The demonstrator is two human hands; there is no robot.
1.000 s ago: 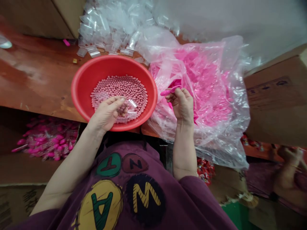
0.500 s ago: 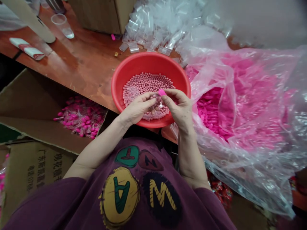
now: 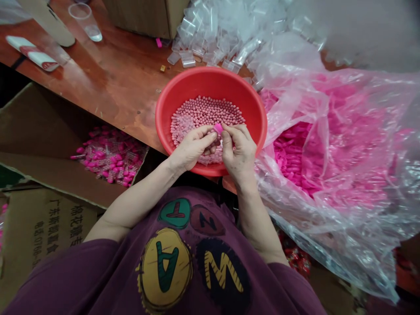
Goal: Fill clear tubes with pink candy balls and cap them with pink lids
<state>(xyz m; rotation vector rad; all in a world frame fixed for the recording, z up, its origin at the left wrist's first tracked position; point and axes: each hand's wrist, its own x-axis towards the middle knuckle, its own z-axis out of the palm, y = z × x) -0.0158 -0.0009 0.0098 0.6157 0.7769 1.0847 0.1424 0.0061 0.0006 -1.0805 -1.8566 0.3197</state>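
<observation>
A wide brown tabletop (image 3: 108, 87) carries most of the things. On its right side slumps a big clear sack (image 3: 344, 144) full of bright pink plastic bits, its mouth open toward the person, likely so a hand can dip in easily. Low on the left, under the tabletop's edge, an open cardboard box (image 3: 49, 131) holds packed pink pieces. A red bowl (image 3: 183, 94) sits at the near edge, right in front of the person, with little pink balls (image 3: 206, 113) in it. Behind it lies a heap of tiny clear bags (image 3: 223, 30). Both hands meet just over the bowl, probably so anything that slips falls back in. The right hand (image 3: 239, 151) has its grip pinching a small pink piece (image 3: 218, 128), which pokes up between the two hands. The left hand (image 3: 192, 148) has its grip pressed together right beside it, on what looks like a little clear bag (image 3: 219, 144), though that is hard to see.
</observation>
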